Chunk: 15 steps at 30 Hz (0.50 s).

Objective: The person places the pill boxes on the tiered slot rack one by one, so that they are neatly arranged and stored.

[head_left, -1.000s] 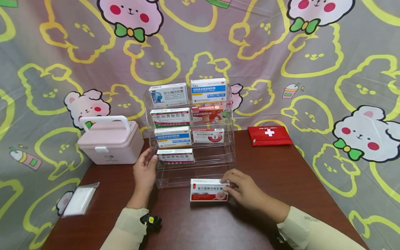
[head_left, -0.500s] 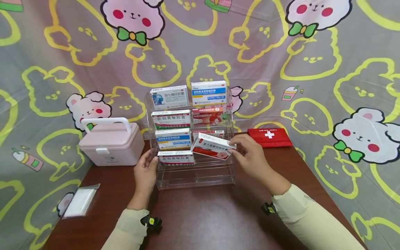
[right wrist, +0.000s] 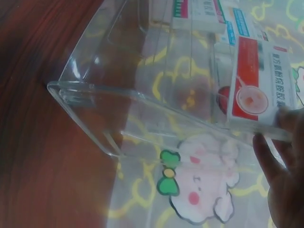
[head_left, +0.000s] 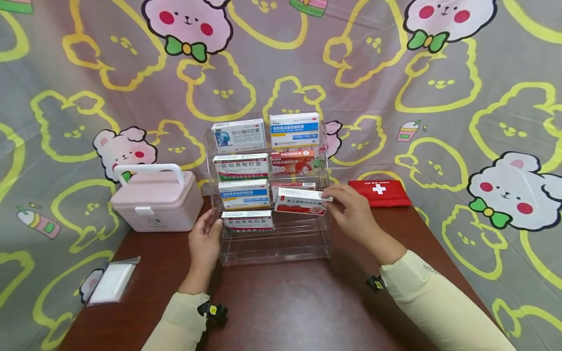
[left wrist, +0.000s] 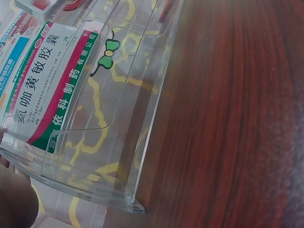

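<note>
A clear tiered display rack (head_left: 274,254) stands on the table, with medicine boxes on its upper tiers. My left hand (head_left: 205,238) grips the rack's left side, thumb toward the front; the left wrist view shows part of that hand (left wrist: 16,199) at the edge. My right hand (head_left: 349,209) pinches a red-and-white medicine box (head_left: 299,202) by its right end. The box is raised in front of the rack's right side, above the fourth tier, overlapping a white-and-pink box (head_left: 305,185) behind it. To its left, a green-and-white medicine box (head_left: 247,222) sits on the fourth tier.
Left of the rack stands a pink medicine case (head_left: 155,202) with a white handle. A red first aid pouch (head_left: 378,193) lies at the back right. A clear-wrapped white packet (head_left: 113,282) lies at the table's left edge. Patterned cloth (head_left: 439,122) surrounds the table.
My right hand has lifted the red-and-white medicine box from the table up to the rack, tilting it, then bringing it nearer level. My left hand stays on the rack's side.
</note>
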Each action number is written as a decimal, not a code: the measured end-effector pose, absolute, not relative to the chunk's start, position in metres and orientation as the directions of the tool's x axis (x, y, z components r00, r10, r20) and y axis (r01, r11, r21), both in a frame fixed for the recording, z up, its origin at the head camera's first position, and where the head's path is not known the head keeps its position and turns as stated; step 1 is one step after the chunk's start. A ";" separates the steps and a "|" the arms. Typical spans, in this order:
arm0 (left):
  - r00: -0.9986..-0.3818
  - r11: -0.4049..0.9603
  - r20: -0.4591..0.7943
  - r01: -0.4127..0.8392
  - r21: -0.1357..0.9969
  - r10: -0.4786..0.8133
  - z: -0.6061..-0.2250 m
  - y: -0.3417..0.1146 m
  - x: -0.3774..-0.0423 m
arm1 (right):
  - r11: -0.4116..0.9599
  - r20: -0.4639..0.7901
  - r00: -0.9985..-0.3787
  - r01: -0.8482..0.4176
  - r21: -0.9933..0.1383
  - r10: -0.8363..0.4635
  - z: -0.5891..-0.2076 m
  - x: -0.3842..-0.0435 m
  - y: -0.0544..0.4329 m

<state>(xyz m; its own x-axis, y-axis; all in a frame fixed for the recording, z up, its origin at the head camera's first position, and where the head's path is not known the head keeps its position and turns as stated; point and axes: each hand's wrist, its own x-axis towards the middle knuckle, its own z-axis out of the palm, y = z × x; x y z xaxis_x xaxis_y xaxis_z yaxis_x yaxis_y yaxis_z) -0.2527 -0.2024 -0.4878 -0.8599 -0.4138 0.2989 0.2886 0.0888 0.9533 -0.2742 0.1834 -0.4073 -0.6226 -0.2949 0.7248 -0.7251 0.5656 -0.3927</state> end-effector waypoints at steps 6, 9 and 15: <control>-0.864 0.103 0.295 0.278 0.955 -0.409 -0.489 -0.202 -0.251 | 0.601 0.695 -0.609 -0.735 -0.314 -0.382 -0.410 -0.276 0.184; -0.861 0.106 0.296 0.277 0.955 -0.414 -0.489 -0.203 -0.252 | 0.621 0.663 -0.622 -0.727 -0.293 -0.416 -0.409 -0.275 0.183; -0.856 0.096 0.297 0.284 0.954 -0.424 -0.488 -0.202 -0.253 | 0.671 0.576 -0.681 -0.685 -0.282 -0.453 -0.402 -0.272 0.180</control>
<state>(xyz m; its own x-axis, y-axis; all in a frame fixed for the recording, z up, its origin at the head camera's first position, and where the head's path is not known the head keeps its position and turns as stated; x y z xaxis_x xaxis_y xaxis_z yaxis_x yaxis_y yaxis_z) -0.2531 -0.2019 -0.4880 -0.8556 -0.4236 0.2975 0.2841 0.0961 0.9540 -0.2722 0.1802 -0.4022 -0.6807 -0.4530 0.5757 -0.6854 0.6713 -0.2821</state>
